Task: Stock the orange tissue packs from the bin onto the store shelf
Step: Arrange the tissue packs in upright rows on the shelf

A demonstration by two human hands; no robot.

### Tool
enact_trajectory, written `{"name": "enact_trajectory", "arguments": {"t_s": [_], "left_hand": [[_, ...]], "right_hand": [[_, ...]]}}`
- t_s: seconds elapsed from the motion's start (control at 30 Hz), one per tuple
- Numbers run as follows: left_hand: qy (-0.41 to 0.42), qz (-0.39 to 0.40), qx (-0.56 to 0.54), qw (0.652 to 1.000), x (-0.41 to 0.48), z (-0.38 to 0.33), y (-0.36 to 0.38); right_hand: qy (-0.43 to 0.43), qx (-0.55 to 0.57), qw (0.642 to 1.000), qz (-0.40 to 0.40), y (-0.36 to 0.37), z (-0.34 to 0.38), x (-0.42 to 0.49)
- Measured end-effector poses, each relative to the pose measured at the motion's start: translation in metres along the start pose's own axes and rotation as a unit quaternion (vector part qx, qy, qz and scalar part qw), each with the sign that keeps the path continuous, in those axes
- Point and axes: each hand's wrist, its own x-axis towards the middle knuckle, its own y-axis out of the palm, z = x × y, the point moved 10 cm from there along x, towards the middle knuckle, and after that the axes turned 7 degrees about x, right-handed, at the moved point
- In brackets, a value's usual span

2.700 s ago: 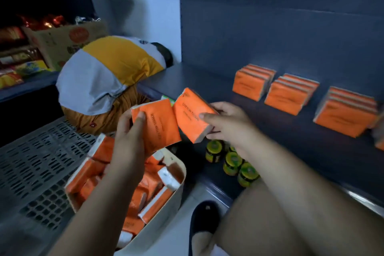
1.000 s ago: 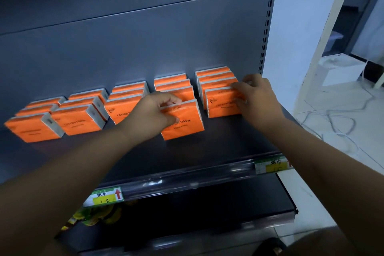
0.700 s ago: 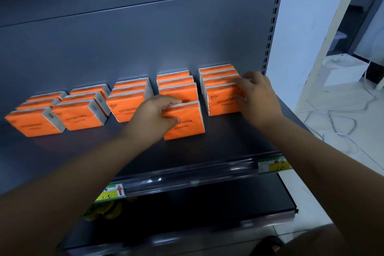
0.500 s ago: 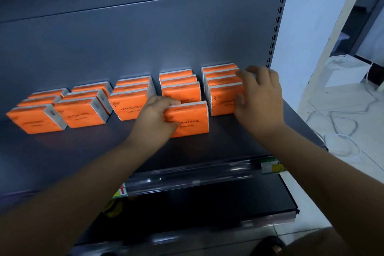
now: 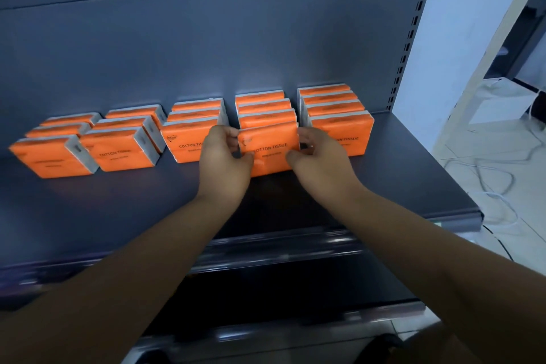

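Both hands meet on one orange tissue pack (image 5: 270, 148) that stands upright on the grey shelf (image 5: 118, 204). On its left edge the left hand (image 5: 224, 161) pinches it, fingers curled over the top corner and thumb on the printed front. Opposite, the right hand (image 5: 320, 158) grips the right edge the same way, thumb on the front face and fingers wrapped behind. Bare forearms reach in from the bottom of the view over the shelf's front lip.

That pack, printed "COTTON TISSUE", sits at the front of the fourth row from the left, touching the pack behind it. Just beside it on the right stands the rightmost row (image 5: 335, 115) of four packs; to the left is a row (image 5: 192, 130) whose front pack is partly covered by the left hand. Farther left, two more rows (image 5: 88, 142) of three packs each stand, slightly blurred. All rows run back toward the shelf's dark back panel (image 5: 206, 38). Off to the right, white cables (image 5: 487, 180) lie on a pale floor.
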Motion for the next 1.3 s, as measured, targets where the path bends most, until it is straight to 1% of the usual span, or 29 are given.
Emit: {"name": "enact_trajectory", "arguments": {"t_s": [0.2,0.37,0.47,0.53,0.6,0.7,0.77,0.87,0.97,1.03,1.13,1.3], "left_hand": [[-0.002,0.023,-0.039,0.999,0.007,0.004,0.012],[-0.006,0.032,-0.047,0.998,0.007,0.009,0.013],[-0.006,0.051,-0.05,0.997,0.006,0.007,0.013],[0.018,0.058,-0.046,0.997,0.002,-0.001,0.01],[0.054,0.043,-0.029,0.997,-0.003,-0.011,0.003],[0.129,0.006,0.064,0.99,-0.015,-0.03,-0.011],[0.168,0.005,0.119,0.978,-0.024,-0.042,-0.018],[0.19,0.024,0.197,0.962,-0.033,-0.049,-0.027],[0.159,0.071,0.246,0.953,-0.039,-0.039,-0.027],[0.127,0.13,0.255,0.95,-0.04,-0.027,-0.015],[0.112,0.192,0.255,0.941,-0.038,-0.014,0.006],[0.093,0.214,0.247,0.94,-0.031,-0.012,0.02]], "right_hand": [[0.002,0.002,1.0,0.007,0.01,-0.001,-0.002],[-0.014,-0.006,1.0,0.021,0.016,0.001,-0.002],[-0.013,-0.012,1.0,0.025,0.021,-0.003,0.001],[-0.007,-0.029,0.999,0.012,0.021,-0.006,0.001],[0.002,-0.029,1.0,-0.007,0.018,-0.005,0.0],[0.035,-0.018,0.999,-0.035,0.015,-0.001,-0.004],[0.067,-0.007,0.997,-0.048,0.016,-0.001,-0.008],[0.108,0.017,0.993,-0.053,0.026,0.0,-0.017],[0.129,0.029,0.99,-0.044,0.041,0.006,-0.025],[0.139,0.029,0.989,-0.043,0.05,0.006,-0.026],[0.157,0.036,0.985,-0.055,0.058,0.0,-0.023],[0.168,0.06,0.983,-0.052,0.067,-0.01,-0.019]]}}
